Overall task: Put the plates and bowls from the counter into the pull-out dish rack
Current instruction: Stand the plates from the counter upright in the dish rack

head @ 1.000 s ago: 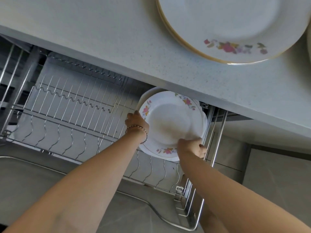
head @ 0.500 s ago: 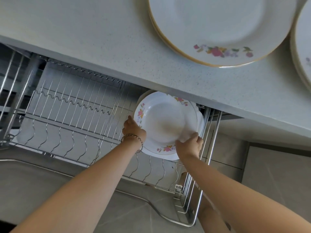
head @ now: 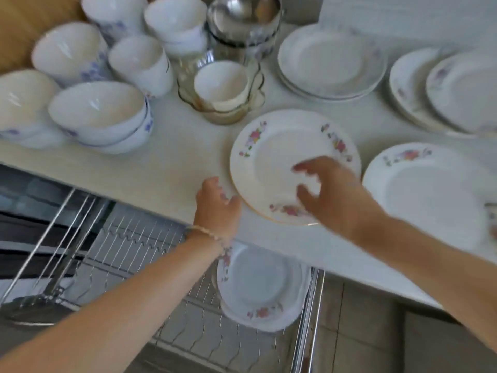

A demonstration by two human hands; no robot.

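Both hands are up at the table [head: 166,168] edge around a gold-rimmed flowered plate [head: 271,162]: the left hand [head: 216,208] sits at its near-left rim, fingers loosely curled, the right hand [head: 330,195] spread open over its near side, neither clearly gripping through the blur. Below, floral plates [head: 258,289] stand in the pull-out dish rack [head: 150,246]; bowls [head: 99,114] and other plates stay on the table.

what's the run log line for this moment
left hand: open, at rim of gold-edged floral plate | right hand: open above it | wire pull-out dish rack: holds floral plates
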